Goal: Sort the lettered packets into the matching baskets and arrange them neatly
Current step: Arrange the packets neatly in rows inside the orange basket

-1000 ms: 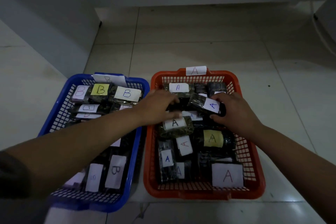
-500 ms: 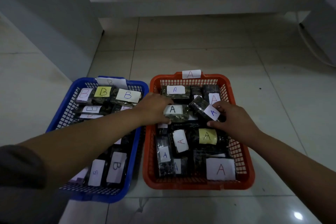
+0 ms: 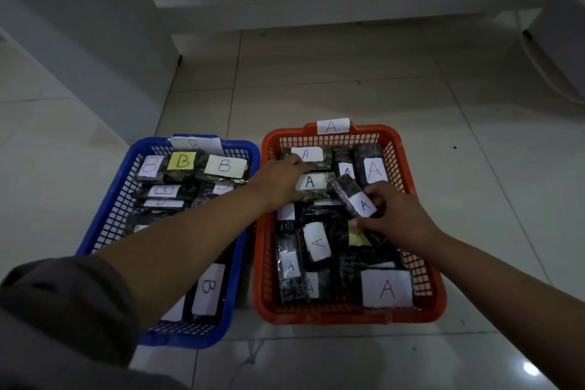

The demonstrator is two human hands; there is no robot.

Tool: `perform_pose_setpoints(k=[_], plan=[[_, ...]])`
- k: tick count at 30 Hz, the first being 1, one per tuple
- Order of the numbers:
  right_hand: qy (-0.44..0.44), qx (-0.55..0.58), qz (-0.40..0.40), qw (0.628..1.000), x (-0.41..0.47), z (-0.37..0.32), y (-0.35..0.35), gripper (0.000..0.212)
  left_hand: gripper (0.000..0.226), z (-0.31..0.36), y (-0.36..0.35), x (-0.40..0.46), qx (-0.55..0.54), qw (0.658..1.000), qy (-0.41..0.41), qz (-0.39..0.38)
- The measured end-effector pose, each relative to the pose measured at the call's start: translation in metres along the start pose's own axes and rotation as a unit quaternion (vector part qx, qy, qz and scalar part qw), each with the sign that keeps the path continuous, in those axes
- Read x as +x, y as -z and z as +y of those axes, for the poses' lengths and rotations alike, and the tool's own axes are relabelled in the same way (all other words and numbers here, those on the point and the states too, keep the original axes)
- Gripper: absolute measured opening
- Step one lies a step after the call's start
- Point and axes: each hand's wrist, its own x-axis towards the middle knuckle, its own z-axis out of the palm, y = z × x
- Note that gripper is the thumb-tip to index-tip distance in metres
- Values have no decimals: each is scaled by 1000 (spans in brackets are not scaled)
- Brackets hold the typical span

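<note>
An orange basket (image 3: 424,310) tagged A holds several dark packets with A labels. To its left, a blue basket (image 3: 104,215) tagged B holds several B packets. My right hand (image 3: 395,215) pinches a tilted dark packet with a blue A label (image 3: 354,196) above the middle of the orange basket. My left hand (image 3: 278,184) reaches across from the left and holds the left end of a packet with a black A label (image 3: 316,182) near the basket's back. A yellow-labelled packet (image 3: 357,236) lies partly hidden under my right hand.
Both baskets stand side by side on a pale tiled floor (image 3: 348,89). A grey wall or cabinet side (image 3: 79,41) rises behind the blue basket. A low white ledge (image 3: 316,6) runs along the back, and a white cable (image 3: 544,73) hangs at the far right.
My left hand has slid the black-A packet toward the back of the orange basket. My right hand has drawn the blue-A packet slightly nearer, over the yellow-labelled one.
</note>
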Motion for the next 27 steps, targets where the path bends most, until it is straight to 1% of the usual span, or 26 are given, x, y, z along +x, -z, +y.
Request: perform_pose_setpoints(k=[3,5,6,8,10,11,13,15,18,22,23,25,27], plan=[[-10,11,-18,1000,1,-10,-5,75,62,4,-3,-18,22,998,-34,43],[-15,50,-28,998,2,-13,-10,88,51,8,-6,-34,3,998,-51,40],[-20,74,-34,996,2,-13,-13,93,49,10,-8,-41,-19,998,-51,18],[-31,99,-48,993,2,-13,-16,101,56,16,-15,-55,-39,997,-52,-45],[-43,102,-55,992,1,-14,-18,104,68,23,-25,-64,-17,994,-57,-93],[-48,101,-57,992,-1,-15,-19,106,72,27,-31,-67,-1,993,-56,-104],[-57,102,-61,991,-3,-17,-20,105,77,33,-39,-67,24,993,-53,-103],[-70,111,-68,989,-5,-19,-22,99,75,36,-41,-63,27,994,-52,-92],[-81,105,-89,987,-8,-20,-27,90,71,35,-39,-56,-23,994,-47,-100],[-70,94,-107,987,-12,-21,-34,85,61,26,-22,-53,-91,987,-30,-130],[-72,99,-114,986,-11,-22,-34,84,58,21,-17,-53,-80,988,-30,-127],[-79,115,-136,981,-11,-25,-35,81,51,11,-7,-53,-12,993,-39,-109],[-81,121,-161,976,-13,-30,-40,81,52,3,-4,-57,29,993,-38,-108]])
